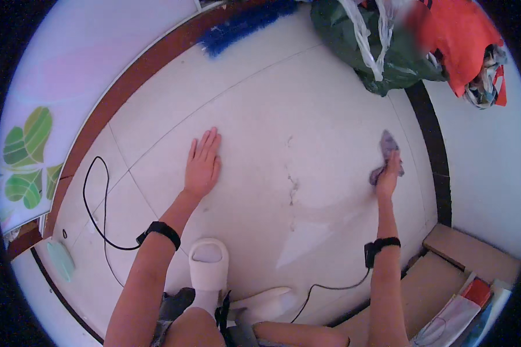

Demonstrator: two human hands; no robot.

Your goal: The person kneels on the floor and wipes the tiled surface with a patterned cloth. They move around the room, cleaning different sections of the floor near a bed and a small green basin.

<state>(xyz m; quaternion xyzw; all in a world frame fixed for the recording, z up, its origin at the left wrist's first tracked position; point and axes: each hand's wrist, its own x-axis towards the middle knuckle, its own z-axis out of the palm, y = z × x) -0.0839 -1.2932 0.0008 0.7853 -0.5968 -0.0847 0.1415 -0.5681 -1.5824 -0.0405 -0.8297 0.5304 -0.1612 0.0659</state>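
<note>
My left hand (203, 168) lies flat on the pale tiled floor (252, 108), palm down, with nothing in it. Off to the right, my right hand (388, 178) holds a crumpled grey-purple cloth (388, 141) against the floor; parts of the cloth stick out ahead of the fingers and to their left. A thin broken line of dark debris, maybe hair or dirt (291, 191), runs between the two hands. Damp-looking streaks show on the floor between this line and my right forearm.
A blue bristled brush head (247, 28) lies by the brown threshold. At top right are a dark green plastic bag (386, 56) and red fabric (456, 39). Cardboard boxes (434, 282) stand at lower right. Black cables (106, 208) trail from both wristbands. A mint-green object (61, 260) lies left.
</note>
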